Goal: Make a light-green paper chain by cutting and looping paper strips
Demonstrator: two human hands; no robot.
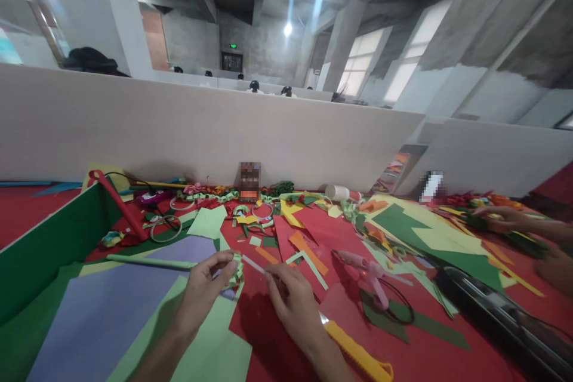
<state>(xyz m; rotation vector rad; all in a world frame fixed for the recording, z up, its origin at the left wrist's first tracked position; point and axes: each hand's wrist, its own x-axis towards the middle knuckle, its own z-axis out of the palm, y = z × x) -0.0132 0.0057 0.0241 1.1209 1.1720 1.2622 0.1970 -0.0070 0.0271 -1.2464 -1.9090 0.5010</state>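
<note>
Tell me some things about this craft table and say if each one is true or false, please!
1. The left hand holds a piece of curly light green paper. True.
2. The glue gun is dark blue. False: it is pink.
3. A light green roll lies across the purple sheet. True.
4. The yellow cutter lies on the purple sheet. False: it lies on the red surface, beside the right forearm.
5. The right hand is wearing a glove. False: it is bare, with its fingers at the end of a thin pale strip.
</note>
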